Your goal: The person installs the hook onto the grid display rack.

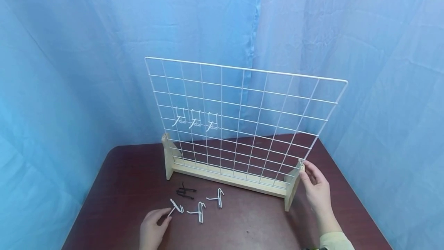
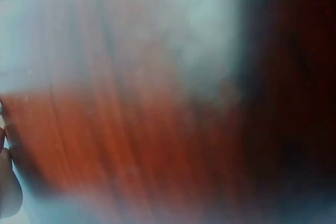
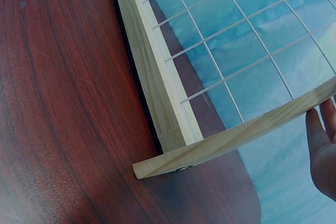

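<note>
My left hand point(image 1: 154, 227), low in the head view, pinches the stem of a white wire hook point(image 1: 177, 206) between thumb and fingertips, close over the table. Only a sliver of that hand shows in the blurred left wrist view. My right hand point(image 1: 318, 190) holds the upper end of the wooden stand's right side piece point(image 3: 236, 135) between thumb and fingers. A white wire grid panel point(image 1: 222, 66) stands upright in the wooden stand point(image 1: 229, 181), leaning back slightly. Three white hooks point(image 1: 212, 122) hang side by side on the panel's left half.
Two more white hooks, one nearer point(image 1: 200, 213) and one farther point(image 1: 220, 198), lie on the dark red table point(image 1: 256, 223) in front of the stand. Black hooks point(image 1: 185, 192) lie to their left. Blue curtains point(image 1: 104, 68) surround the table's back and sides.
</note>
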Demonstrator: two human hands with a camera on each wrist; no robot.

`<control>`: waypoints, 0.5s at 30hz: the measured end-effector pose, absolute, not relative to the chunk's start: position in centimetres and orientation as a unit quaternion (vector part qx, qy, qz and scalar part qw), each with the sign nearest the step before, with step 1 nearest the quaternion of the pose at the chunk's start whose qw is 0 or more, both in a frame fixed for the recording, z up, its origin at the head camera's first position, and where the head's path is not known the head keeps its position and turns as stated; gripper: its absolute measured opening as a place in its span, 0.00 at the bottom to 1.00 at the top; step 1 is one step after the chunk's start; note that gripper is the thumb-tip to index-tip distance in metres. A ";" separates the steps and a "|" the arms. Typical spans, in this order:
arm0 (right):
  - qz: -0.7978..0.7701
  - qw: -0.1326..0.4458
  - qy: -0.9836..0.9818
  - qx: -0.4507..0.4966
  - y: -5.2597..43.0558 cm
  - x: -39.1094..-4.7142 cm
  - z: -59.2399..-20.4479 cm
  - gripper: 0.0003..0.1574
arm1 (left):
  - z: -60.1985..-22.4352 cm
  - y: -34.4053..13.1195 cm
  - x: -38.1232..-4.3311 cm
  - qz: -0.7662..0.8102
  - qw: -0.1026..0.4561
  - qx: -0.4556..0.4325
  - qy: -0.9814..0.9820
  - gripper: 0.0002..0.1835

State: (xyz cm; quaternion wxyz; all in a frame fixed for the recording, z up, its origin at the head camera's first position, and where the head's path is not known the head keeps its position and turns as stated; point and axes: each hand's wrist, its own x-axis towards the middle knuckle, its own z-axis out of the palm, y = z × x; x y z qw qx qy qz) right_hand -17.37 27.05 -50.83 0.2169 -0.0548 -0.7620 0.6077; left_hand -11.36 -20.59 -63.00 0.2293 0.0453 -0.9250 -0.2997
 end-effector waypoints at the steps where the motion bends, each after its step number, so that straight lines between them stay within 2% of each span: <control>1: 0.607 0.217 -0.762 -0.055 27.1 -17.4 -50.8 0.24 | -62.9 -20.6 -11.4 -0.298 0.226 0.050 -0.926 0.18; 7: 0.603 0.217 -0.766 -0.054 27.1 -17.4 -50.8 0.24 | -62.6 -20.6 -11.5 -0.303 0.209 0.068 -0.927 0.15; 15: 0.600 0.217 -0.768 -0.051 27.1 -17.4 -50.9 0.24 | -62.6 -20.8 -11.8 -0.324 0.217 0.068 -0.918 0.12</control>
